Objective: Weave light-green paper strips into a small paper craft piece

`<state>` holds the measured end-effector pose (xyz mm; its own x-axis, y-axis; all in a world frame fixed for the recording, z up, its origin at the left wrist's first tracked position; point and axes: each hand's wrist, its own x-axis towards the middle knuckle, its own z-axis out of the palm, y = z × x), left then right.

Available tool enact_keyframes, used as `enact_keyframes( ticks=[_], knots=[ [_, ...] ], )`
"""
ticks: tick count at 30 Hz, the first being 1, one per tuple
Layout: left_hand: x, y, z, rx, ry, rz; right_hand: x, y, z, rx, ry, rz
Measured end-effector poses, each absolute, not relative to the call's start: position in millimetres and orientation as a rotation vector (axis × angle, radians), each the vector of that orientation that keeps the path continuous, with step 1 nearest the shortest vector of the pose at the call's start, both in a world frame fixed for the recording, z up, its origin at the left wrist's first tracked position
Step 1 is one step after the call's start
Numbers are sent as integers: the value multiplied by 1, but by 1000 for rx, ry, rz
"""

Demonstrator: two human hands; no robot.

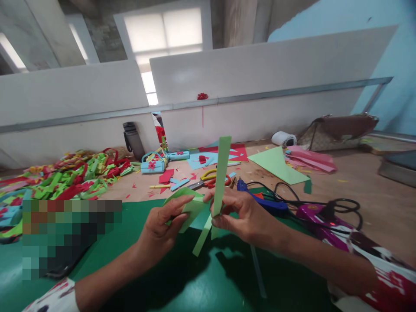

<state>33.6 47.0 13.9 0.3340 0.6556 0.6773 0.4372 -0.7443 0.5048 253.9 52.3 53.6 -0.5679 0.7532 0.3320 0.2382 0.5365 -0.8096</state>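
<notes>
My left hand (160, 227) is closed, pinching a folded piece of light green paper (192, 214) between thumb and fingers. Beside it, my right hand (242, 214) grips a light green paper strip (222, 169) that stands upright. Another narrow green strip end (202, 238) slants down below the right fingers; whether it joins the folded piece is hidden. Both hands are above a green mat (182, 281), close together. Just beyond them lie yellow-and-orange-handled scissors (208, 180) and a blue glue gun (271, 204).
Left is a heap of coloured paper pieces (74, 177) and a partly pixelated dark object (79, 255). Behind stand a bottle (133, 141) and small blue paper bags (152, 165). At right are a purple power strip (313, 221), cables, green sheet (279, 164) and handbag (338, 132). A translucent stick (258, 273) lies in front.
</notes>
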Motion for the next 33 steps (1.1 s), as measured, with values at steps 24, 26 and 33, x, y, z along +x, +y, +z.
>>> enact_keyframes(
  ticks=[24, 26, 33],
  knots=[
    [38, 53, 11, 2426, 873, 1546, 253, 47, 58, -706, -2147, 846],
    [38, 53, 12, 2437, 857, 1541, 253, 48, 58, -704, -2147, 836],
    [38, 53, 14, 2479, 816, 1488, 252, 47, 58, -686, -2157, 837]
  ],
)
